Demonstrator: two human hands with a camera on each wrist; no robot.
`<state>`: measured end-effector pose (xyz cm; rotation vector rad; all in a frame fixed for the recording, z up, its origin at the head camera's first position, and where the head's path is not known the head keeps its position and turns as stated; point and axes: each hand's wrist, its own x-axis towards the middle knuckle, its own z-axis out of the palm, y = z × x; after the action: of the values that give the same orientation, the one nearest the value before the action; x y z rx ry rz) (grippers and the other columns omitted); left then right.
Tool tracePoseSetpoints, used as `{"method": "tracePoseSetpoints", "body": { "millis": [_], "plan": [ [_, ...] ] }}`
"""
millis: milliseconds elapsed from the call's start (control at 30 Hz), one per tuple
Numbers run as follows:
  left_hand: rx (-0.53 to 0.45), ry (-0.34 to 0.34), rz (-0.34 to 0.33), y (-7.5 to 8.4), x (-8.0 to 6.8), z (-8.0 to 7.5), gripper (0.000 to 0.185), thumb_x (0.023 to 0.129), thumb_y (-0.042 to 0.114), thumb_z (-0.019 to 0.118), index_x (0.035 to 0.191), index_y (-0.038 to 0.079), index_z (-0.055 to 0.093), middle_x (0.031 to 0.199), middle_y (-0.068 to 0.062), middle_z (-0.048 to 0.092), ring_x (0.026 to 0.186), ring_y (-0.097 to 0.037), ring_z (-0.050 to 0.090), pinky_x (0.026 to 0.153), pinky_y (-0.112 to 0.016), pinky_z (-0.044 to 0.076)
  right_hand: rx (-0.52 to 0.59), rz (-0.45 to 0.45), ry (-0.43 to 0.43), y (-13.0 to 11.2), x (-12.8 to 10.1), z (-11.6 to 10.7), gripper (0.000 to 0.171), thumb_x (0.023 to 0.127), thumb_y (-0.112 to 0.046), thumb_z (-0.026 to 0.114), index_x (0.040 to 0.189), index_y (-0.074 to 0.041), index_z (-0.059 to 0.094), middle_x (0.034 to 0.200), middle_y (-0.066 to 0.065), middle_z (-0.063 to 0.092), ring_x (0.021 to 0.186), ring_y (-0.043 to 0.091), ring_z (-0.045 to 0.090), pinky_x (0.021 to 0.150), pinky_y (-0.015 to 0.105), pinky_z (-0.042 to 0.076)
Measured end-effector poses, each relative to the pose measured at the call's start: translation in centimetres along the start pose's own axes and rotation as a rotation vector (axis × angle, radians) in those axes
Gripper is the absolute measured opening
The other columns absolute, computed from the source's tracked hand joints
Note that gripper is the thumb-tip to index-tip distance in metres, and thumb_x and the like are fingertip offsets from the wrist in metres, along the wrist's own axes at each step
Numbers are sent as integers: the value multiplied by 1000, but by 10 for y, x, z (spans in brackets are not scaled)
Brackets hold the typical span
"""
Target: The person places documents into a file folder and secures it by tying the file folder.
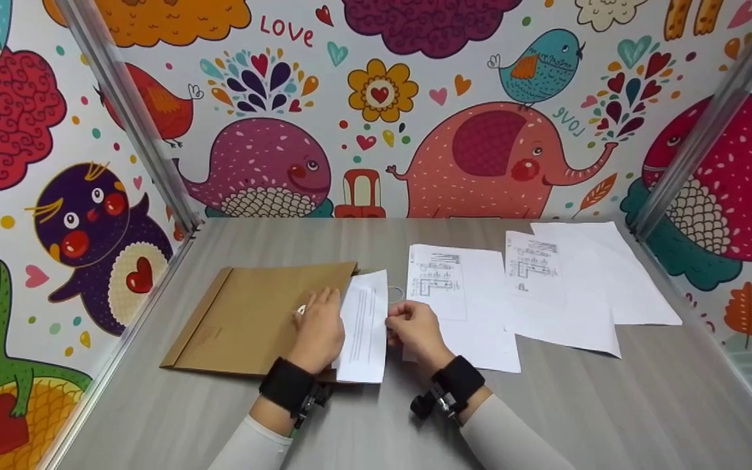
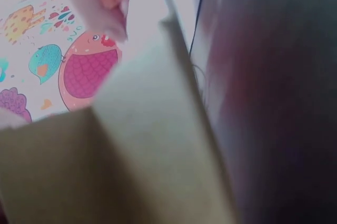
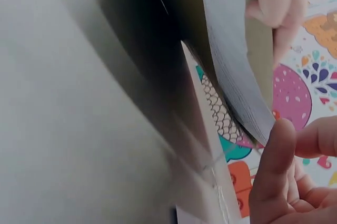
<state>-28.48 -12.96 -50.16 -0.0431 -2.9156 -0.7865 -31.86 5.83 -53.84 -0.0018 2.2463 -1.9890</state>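
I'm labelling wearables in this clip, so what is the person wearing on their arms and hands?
Both hands are bare: the left hand and the right hand have no gloves or rings visible. Each wrist carries a broad black band, the left wrist strap and the right wrist strap, each with a small dark camera mount on its underside. Below them are pale, close-fitting long sleeves.

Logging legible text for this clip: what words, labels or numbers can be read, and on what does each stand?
"LOVE": on the back wall, red letters, upper left.
"love": on the same wall, teal, mirrored, beside the elephant.
Sheet at the envelope mouth, between left hand and right hand: printed lines, too small to read.
Loose papers with diagrams: unreadable.
Wrist views: no text.
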Motion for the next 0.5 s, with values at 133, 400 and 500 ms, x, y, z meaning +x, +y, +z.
{"method": "tracePoseSetpoints", "body": {
  "millis": [133, 400, 500],
  "plan": [
    [-9, -1, 4, 6, -2, 2, 47, 107, 2, 40, 152, -7, 51, 160, -30, 48, 151, -55, 39, 114, -85, 25, -164, -127, 35, 0, -5, 7, 9, 84, -1, 68, 92, 2, 70, 72, 1, 67, 56, 9, 62, 52, 25, 57],
    [3, 18, 47, 9, -4, 6, 46, 102, 1, 47, 147, -8, 56, 155, -29, 54, 146, -56, 46, 110, -85, 31, -585, -460, 102, 3, -12, 28, 6, 82, -4, 76, 87, -5, 78, 73, 1, 73, 64, 9, 62, 63, 25, 52],
    [-17, 32, 81, 8, -5, 7, 45, 101, 0, 49, 144, -10, 58, 152, -32, 55, 144, -56, 48, 109, -85, 33, -639, -514, 31, 3, -14, 37, 11, 85, -5, 75, 95, -4, 80, 81, 6, 77, 71, 16, 68, 68, 30, 56]
  ]
}}
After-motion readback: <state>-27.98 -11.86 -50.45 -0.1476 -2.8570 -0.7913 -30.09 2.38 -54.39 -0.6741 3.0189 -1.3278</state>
